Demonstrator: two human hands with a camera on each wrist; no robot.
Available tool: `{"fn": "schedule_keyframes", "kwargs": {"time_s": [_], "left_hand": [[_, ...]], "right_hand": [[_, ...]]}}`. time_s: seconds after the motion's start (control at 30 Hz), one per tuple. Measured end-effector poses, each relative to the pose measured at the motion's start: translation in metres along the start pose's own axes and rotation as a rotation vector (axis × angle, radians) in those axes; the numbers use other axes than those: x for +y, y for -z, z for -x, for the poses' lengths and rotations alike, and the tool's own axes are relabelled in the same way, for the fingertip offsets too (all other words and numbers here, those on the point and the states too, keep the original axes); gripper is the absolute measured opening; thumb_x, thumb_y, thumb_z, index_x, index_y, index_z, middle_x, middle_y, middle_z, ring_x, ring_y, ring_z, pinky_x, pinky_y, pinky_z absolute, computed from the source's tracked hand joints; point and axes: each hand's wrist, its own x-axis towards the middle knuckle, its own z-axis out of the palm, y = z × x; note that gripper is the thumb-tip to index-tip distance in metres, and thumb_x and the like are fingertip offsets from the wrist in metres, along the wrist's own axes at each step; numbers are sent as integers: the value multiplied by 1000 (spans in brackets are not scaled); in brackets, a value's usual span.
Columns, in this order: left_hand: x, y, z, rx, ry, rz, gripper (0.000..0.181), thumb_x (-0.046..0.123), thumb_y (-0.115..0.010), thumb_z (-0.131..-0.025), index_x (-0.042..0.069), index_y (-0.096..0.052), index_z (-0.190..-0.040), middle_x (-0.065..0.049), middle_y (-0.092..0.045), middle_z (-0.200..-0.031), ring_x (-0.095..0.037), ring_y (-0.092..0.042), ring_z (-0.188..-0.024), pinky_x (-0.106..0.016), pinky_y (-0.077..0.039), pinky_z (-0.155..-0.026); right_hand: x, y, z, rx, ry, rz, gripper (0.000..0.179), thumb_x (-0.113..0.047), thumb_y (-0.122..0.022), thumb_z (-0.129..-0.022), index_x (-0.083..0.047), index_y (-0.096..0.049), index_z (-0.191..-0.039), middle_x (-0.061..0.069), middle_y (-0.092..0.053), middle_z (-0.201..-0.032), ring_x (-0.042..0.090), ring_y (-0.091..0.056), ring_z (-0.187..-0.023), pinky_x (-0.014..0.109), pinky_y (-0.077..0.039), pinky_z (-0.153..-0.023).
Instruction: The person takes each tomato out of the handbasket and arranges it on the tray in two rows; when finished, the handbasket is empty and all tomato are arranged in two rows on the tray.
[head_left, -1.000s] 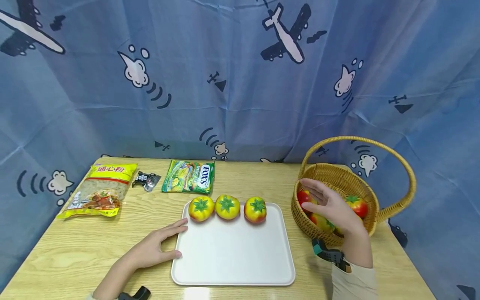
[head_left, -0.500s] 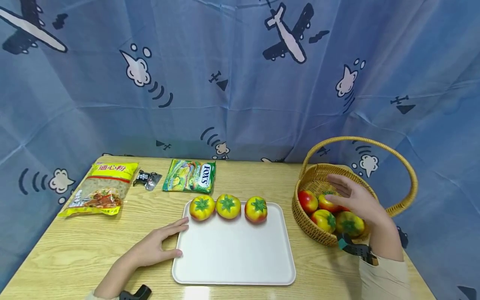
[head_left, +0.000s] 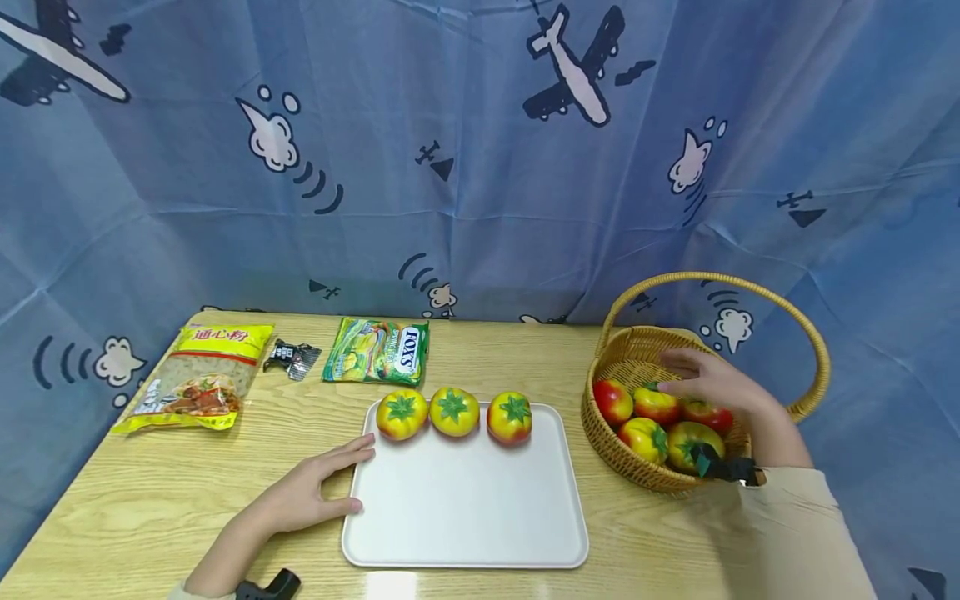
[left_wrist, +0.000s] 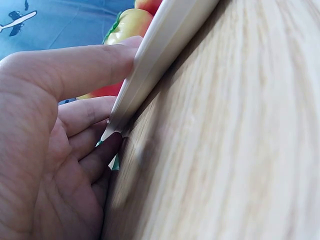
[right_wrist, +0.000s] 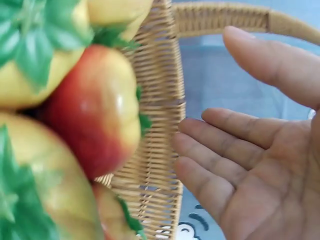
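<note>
My left hand (head_left: pixel 303 497) rests at the left edge of a white rectangular tray (head_left: pixel 465 508), thumb and fingertips touching its rim. In the left wrist view the thumb (left_wrist: pixel 95 67) lies against the rim. Three yellow-and-red imitation fruits with green star-shaped leaf tops, the leftmost fruit (head_left: pixel 402 414) among them, sit along the tray's far side. My right hand (head_left: pixel 716 387) hovers over the right part of a wicker basket (head_left: pixel 637 471), fingers extended and holding nothing. Inside the basket are several similar fruits, including a red one (head_left: pixel 612 402). In the right wrist view a red-and-yellow fruit (right_wrist: pixel 95 110) lies apart from my fingers.
The basket's tall arched handle (head_left: pixel 821 358) rises beside my right forearm. Behind the tray lies a green FOX'S candy bag (head_left: pixel 377 352). Further left are a small black wrapper (head_left: pixel 292 359) and a yellow pasta bag (head_left: pixel 202 379). A blue patterned curtain (head_left: pixel 480 208) hangs behind the table.
My right hand has shifted rightward over the basket from its left side, uncovering the fruits there, and remains without a hold. My left hand and the tray have stayed in place.
</note>
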Motion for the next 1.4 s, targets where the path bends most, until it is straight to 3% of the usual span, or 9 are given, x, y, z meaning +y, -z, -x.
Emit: {"fn": "schedule_keyframes", "kwargs": {"time_s": [0.4,0.63,0.87,1.1,1.4], "left_hand": [[0,-1,-1,-10,26,18,70,50,-67,-82,16,-48,-140,7,-34,-153,-25,-33,-140,-49,-33,-110],[0,0,0,-14,28,15,71,51,-67,-82,16,-48,-140,8,-33,-153,-25,-33,-140,-49,-31,-111],[0,0,-1,-3,3,-4,69,49,-66,-83,15,-48,-140,4,-35,-153,-29,-34,-139,-52,-33,-109],[0,0,-1,-12,1,2,69,49,-65,-84,14,-47,-140,2,-34,-153,-30,-34,-139,-54,-32,-109],[-1,0,-1,-4,4,-10,68,50,-65,-84,15,-48,-140,3,-35,-153,-30,-34,-139,-53,-33,-109]], "right_hand": [[15,3,-19,-165,-60,74,74,-28,-62,-90,18,-30,-138,38,-36,-139,52,-37,-127,59,-39,-103],[19,-1,-25,-190,-92,139,72,-28,-64,-87,20,-36,-134,40,-40,-134,52,-41,-123,60,-38,-102],[13,-4,-24,-202,-178,154,77,-31,-71,-80,13,-39,-135,32,-45,-132,42,-45,-116,59,-40,-99],[12,-8,-29,-257,-212,123,80,-21,-73,-79,18,-31,-136,34,-44,-129,38,-49,-111,53,-46,-96],[13,-12,-29,-203,-170,150,75,-24,-74,-77,11,-39,-134,25,-53,-120,32,-53,-104,47,-49,-90]]}}
